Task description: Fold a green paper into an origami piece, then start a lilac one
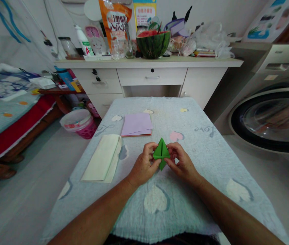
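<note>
in the head view, the left hand [145,165] and right hand [182,164] each pinch one side of a green folded paper [161,154] over the cloth-covered table [205,153], probably so both edges keep even. the purple sheets [136,124] lie beyond, likely clear of the elbows. the green piece is a small, sharp diamond, slit down its upper half, creased across the middle.
</note>
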